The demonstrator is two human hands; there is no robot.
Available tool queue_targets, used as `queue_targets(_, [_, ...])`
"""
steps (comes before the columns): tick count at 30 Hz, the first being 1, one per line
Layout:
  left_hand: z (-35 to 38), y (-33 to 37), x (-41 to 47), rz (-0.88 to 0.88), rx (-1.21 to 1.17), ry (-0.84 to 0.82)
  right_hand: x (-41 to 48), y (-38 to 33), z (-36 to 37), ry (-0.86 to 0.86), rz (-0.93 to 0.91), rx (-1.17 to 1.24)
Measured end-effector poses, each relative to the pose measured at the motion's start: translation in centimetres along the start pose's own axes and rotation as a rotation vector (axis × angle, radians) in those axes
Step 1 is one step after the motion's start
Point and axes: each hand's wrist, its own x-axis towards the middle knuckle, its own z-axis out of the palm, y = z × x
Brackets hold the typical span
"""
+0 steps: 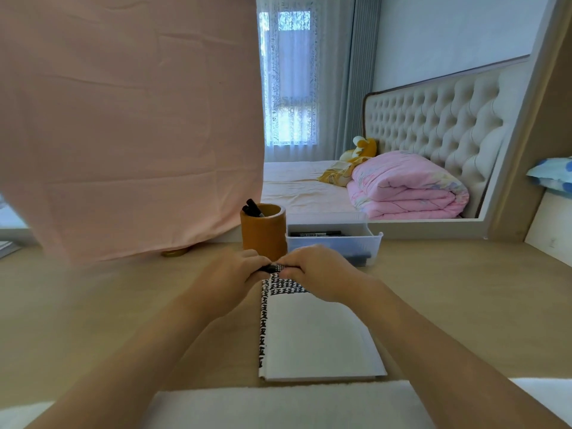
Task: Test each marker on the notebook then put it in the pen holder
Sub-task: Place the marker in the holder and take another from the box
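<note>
Head, marker [276, 268] spanning left hand [236, 274], right hand [315, 270] grip

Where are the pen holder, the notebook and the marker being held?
pen holder [263, 235], head view: its orange-brown front wall.
notebook [312, 335], head view: bare white page.
marker [276, 268], head view: the visible black barrel.

Left hand [238, 269] and right hand [312, 270] grip one black marker [276, 268] horizontally above the far edge of the open notebook [312, 335]. The pen holder [263, 235], containing markers, stands just beyond, left of a clear tray [334, 243].
</note>
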Motion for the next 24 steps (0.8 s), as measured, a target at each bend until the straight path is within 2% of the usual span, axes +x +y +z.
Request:
queue_targets(4, [0.6, -0.3, -1.2, -0.104, -0.069, -0.066, 0.0, 0.2, 1.4, 0.167, -0.217, -0.178])
queue_targets(7, [0.8, -0.4, -1.4, -0.152, -0.153, -0.063, -0.1, 0.1, 1.4, 0.239, -0.269, -0.244])
queue_targets(9, [0.7, -0.7, -1.2, -0.142, -0.13, -0.066, -0.1, -0.3, 1.3, 0.165, -0.198, -0.194])
queue_targets(12, [0.6, -0.9, -1.2, -0.079, 0.0, -0.066, 0.0, -0.7, 1.4, -0.079, 0.045, 0.041])
queue_targets(14, [0.5, -1.2, -1.3, -0.049, 0.05, -0.033, -0.1, -0.6, 1.4, -0.141, 0.122, 0.107])
queue_targets(17, [0.3, -2.7, -1.9, -0.161, 0.011, -0.03, -0.4, 0.7, 1.1, -0.061, 0.09, 0.001])
queue_targets(21, [0.6, -4.7, -2.9, -0.26, -0.032, -0.072, 0.0, 1.3, 1.1, 0.056, 0.081, 0.129])
queue_targets(24, [1.2, -4.4, -3.0, -0.283, -0.045, -0.092, 0.0, 0.5, 0.7, 0.057, 0.122, 0.298])
